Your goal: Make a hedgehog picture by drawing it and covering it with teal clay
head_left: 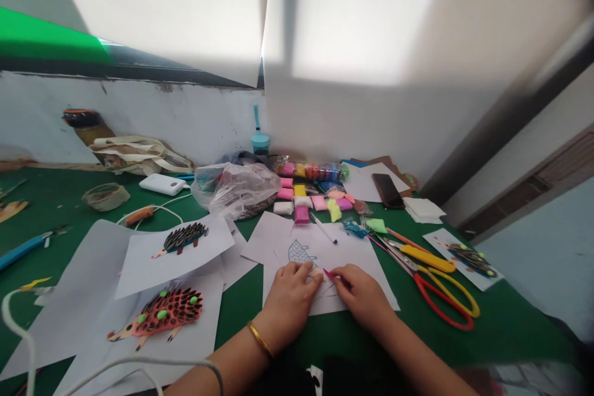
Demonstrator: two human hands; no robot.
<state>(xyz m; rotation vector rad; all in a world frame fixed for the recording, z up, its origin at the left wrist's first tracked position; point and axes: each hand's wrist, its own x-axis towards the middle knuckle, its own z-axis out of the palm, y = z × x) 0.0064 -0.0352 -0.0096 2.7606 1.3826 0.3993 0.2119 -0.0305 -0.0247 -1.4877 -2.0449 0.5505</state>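
Observation:
My left hand, with a gold bangle at the wrist, lies with its fingers on a white sheet of paper. Beyond its fingers shows a blue line drawing of a hedgehog, partly covered by the hand. A bit of peach-coloured clay sits by its fingertips. Pinched in my right hand is a small pink clay tool, its pointed end towards the left fingertips; the rest is hidden in the hand. A white pen lies higher on the sheet.
Several packs of coloured clay lie behind the paper, beside a plastic bag. Scissors, a yellow-handled cutter and a phone are on the right. Finished hedgehog pictures and a white cable occupy the left.

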